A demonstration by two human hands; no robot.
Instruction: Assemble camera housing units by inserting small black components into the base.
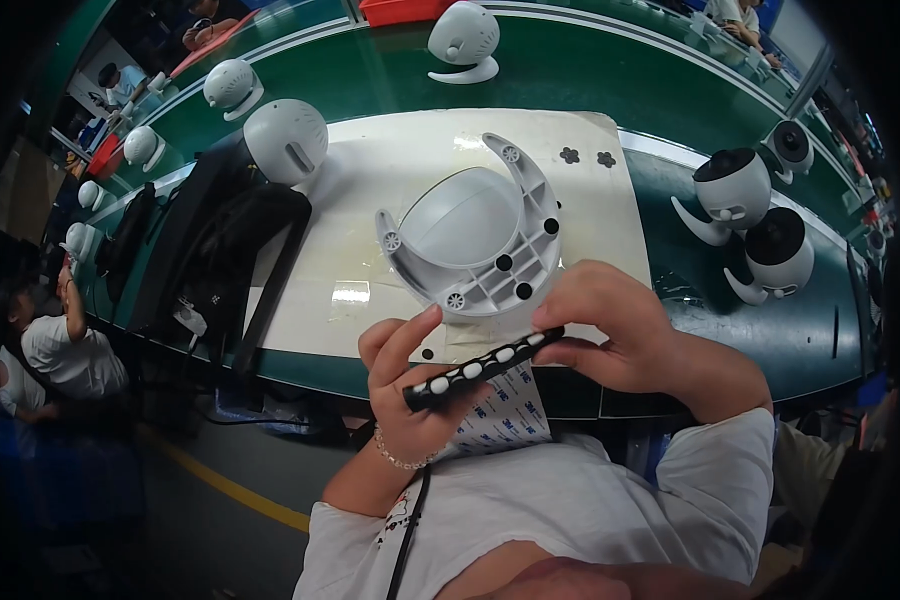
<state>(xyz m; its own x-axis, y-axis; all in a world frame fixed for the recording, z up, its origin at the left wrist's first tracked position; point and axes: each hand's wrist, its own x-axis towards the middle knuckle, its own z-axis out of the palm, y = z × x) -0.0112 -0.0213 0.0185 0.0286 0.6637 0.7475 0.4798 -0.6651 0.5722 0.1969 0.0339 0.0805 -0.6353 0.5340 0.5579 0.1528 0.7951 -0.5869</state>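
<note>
My left hand [407, 385] grips a sheet of black adhesive pads [480, 372], whose black edge strip shows a row of white oval gaps. Its white printed backing [505, 418] hangs below. At the strip's right end, the thumb and fingers of my right hand [610, 325] are closed on the same sheet; whether a loose pad is between the fingertips is hidden. Just beyond both hands a white rounded device [465, 218] lies with its crescent-shaped base [542, 190] turned up. Several small black round pads [504, 263] sit on that ribbed base.
Under the device is a cream board [360, 150]. Black cases [205, 230] and a white device [286, 140] stand at left. White devices with black tops [732, 185] stand at right. Another white device [464, 40] is on the green belt [570, 70]. Other people work along the line.
</note>
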